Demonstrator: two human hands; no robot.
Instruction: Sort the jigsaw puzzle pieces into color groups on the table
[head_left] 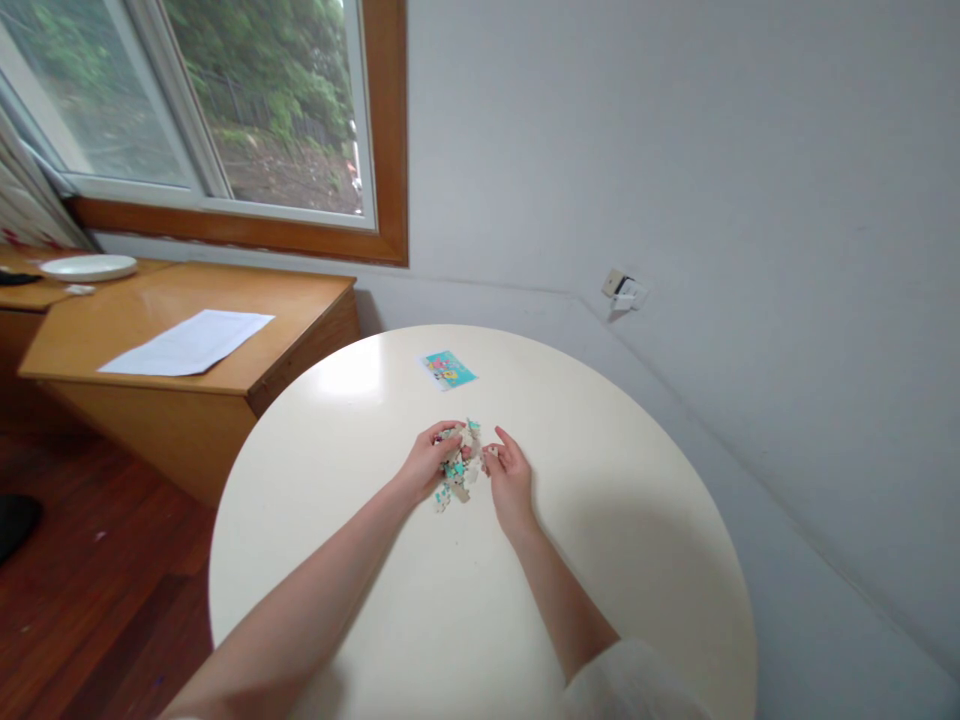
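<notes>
A small heap of puzzle pieces [457, 478], beige and teal, lies near the middle of a round cream table [360, 560]. My left hand [429, 456] rests on the heap's left side with its fingers curled over some pieces. My right hand [508, 474] is at the heap's right edge, thumb and fingers pinched on a small pale piece. A little farther back on the table lies a small teal picture card [448, 369].
A wooden desk [300, 330] stands left of the table under a window, carrying a white sheet of paper [189, 342] and a white plate [88, 267]. A grey wall with a wall socket [624, 291] runs behind and to the right. Dark wooden floor lies at left.
</notes>
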